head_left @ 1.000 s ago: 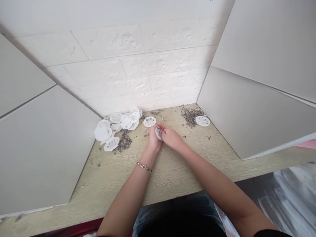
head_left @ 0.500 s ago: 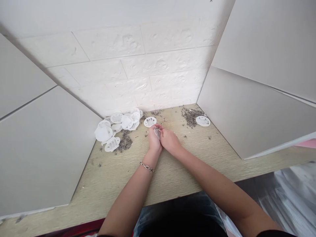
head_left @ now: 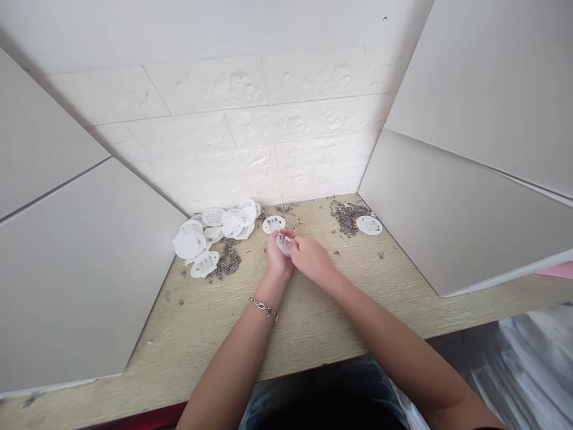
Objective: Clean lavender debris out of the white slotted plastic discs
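The left hand (head_left: 278, 261) curls around a translucent plastic disc (head_left: 283, 243), its fingers closed and cradling the disc on edge just above the worktop (head_left: 313, 322), so the face stays turned toward the right hand. The right hand (head_left: 311, 258) comes in from the side with its fingers drawn together at the disc's upper edge, touching it. Whether they pinch the disc or some small bit on it, I cannot tell, because the fingers hide that spot.

Just ahead of the fingers, a slotted disc (head_left: 274, 224) lies flat on its own. Farther ahead and left is a loose, overlapping heap of discs (head_left: 215, 227), with a spill of dark dried bits (head_left: 228, 261) along its near side. Ahead and right, another mound of dried bits (head_left: 344, 216) sits beside a lone disc (head_left: 369, 225) near the corner.

A brick-patterned wall (head_left: 224, 149) closes off the worktop beyond these things, and grey panels (head_left: 447, 209) angle in at both sides. Between the fingers and the near edge of the worktop lies open room with only a few scattered crumbs, so the forearms pass freely there. A chain bracelet (head_left: 263, 309) circles the left wrist.
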Motion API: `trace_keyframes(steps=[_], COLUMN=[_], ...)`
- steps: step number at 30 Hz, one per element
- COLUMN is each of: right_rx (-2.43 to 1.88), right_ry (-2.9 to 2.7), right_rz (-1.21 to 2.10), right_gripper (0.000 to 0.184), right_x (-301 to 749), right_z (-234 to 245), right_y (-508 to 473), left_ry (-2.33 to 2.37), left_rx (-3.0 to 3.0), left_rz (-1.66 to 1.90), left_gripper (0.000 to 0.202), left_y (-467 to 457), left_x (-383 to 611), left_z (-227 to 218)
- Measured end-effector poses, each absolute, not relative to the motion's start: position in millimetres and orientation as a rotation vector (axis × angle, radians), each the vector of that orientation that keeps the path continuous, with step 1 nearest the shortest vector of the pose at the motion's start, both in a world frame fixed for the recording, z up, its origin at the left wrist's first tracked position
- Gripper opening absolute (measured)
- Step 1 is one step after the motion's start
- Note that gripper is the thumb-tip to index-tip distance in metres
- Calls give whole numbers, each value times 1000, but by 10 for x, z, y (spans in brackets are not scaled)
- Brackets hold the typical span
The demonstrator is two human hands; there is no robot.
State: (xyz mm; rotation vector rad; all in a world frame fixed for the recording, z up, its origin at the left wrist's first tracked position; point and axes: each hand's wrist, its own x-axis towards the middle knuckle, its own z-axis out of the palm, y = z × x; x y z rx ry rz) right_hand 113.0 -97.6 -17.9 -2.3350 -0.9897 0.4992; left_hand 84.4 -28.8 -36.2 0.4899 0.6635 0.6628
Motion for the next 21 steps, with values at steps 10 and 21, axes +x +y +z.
trace_keyframes(steps=[10, 21], right_rx=[-2268, -2220], right_ry=[-1012, -905], right_rz=[563, 518], right_gripper=[40, 40], right_x=[1184, 1113], right_z=[-254, -323], right_y=[-930, -872], left_ry=[670, 722], left_rx=[729, 810], left_rz=[644, 722], left_gripper=[16, 13], left_y=[-388, -348], left_x=[867, 863], left_z=[-428, -491])
